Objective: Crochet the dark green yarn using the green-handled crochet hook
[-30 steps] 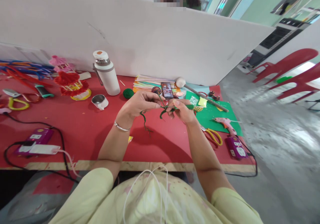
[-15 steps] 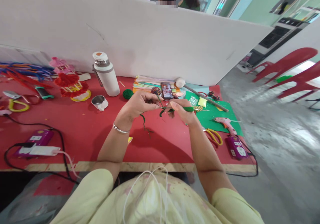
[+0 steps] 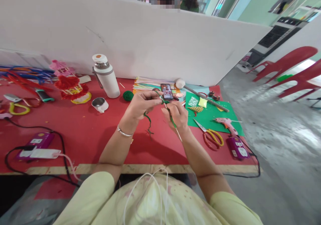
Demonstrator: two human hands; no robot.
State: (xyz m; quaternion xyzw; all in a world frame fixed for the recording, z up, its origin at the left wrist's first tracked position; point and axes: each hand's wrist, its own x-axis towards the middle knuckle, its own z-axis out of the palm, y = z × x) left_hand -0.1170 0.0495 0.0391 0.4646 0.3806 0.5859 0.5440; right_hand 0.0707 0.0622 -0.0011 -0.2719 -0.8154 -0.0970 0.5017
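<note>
My left hand [image 3: 140, 104] pinches a strand of dark green yarn [image 3: 148, 122] whose loose end dangles down over the red table [image 3: 82, 131]. My right hand [image 3: 177, 115] holds a thin stick [image 3: 175, 126] wrapped partly in green yarn, tilted so its bare end points down towards my wrist. The two hands are close together above the table, with the yarn running between them. A phone [image 3: 167, 91] lies just beyond my fingers.
A white flask [image 3: 105, 75], a metal cup [image 3: 99, 104] and a green yarn ball [image 3: 128, 95] stand behind. Scissors [image 3: 210, 134], a pink glue gun [image 3: 226, 123] and a green sheet [image 3: 213, 116] lie to the right. Purple power strips [image 3: 37, 141] with cables sit left and right.
My right hand has turned the stick from lying level to pointing down towards my wrist. Both hands have shifted slightly up and away from me.
</note>
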